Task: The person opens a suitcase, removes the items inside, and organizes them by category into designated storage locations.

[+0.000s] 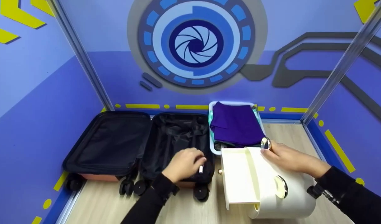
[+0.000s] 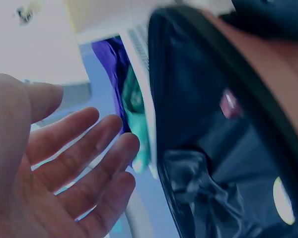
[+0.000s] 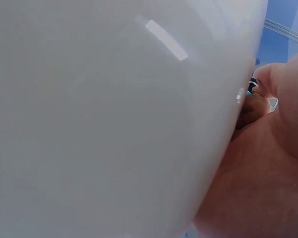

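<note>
My left hand (image 1: 184,164) hovers over the right half of an open black-lined suitcase (image 1: 178,146). Its fingers are relaxed and slightly spread in the left wrist view, holding nothing. Just below the thumb shows a small white stick-like item (image 1: 201,169); a small pinkish item (image 2: 230,103) appears against the dark lining in the left wrist view. My right hand (image 1: 285,157) grips the shiny metal handle (image 1: 265,143) of a glossy cream storage box (image 1: 290,208). The box's drawer (image 1: 240,180) is pulled out toward the left. In the right wrist view, the box wall hides part of that hand.
A light-blue basket (image 1: 211,137) behind the storage box holds a folded purple cloth (image 1: 237,123) and other fabrics. The suitcase's other half (image 1: 112,143) lies on the left. Patterned blue wall panels (image 1: 115,71) enclose the wooden tabletop (image 1: 94,202).
</note>
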A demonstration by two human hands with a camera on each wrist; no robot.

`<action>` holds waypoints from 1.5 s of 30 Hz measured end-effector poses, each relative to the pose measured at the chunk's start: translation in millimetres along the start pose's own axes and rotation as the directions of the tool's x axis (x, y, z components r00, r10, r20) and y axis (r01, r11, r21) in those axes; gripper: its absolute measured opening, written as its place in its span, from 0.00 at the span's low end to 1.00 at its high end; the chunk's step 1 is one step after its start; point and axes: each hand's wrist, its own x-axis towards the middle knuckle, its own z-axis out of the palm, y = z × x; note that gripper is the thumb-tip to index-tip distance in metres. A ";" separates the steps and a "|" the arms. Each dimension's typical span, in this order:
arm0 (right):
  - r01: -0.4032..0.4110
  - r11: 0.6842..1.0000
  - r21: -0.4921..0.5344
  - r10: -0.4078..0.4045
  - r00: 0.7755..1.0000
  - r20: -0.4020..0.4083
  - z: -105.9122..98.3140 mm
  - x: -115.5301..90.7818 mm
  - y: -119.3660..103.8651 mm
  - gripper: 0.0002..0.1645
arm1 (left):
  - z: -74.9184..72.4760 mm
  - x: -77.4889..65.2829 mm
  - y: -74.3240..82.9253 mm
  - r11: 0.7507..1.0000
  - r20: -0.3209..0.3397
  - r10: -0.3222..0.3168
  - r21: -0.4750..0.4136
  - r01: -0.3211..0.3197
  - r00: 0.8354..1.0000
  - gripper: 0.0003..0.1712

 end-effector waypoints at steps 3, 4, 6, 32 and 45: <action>-0.003 1.000 0.000 0.003 1.000 0.000 -0.3 -0.8 0.3 0.20 | -5.5 5.4 -13.5 0.999 0.034 -0.050 0.015 0.049 0.998 0.14; -0.003 1.000 0.000 0.003 1.000 -0.001 -0.3 -1.0 0.3 0.20 | -7.4 7.1 -17.8 0.997 0.047 -0.067 0.026 0.066 0.997 0.14; -0.003 1.000 0.000 0.003 1.000 -0.004 -0.3 -1.1 0.0 0.20 | -11.4 9.6 -26.6 0.993 0.101 -0.110 0.050 0.106 0.989 0.14; -0.008 1.000 0.007 0.008 1.000 0.000 0.8 -1.4 -2.9 0.18 | -10.2 33.3 -69.4 0.925 0.404 -0.340 0.308 0.224 0.849 0.16; -0.017 1.000 0.014 0.017 1.000 -0.001 1.1 -1.8 -2.2 0.19 | 19.1 34.9 -84.8 0.908 0.501 -0.390 0.350 0.231 0.772 0.15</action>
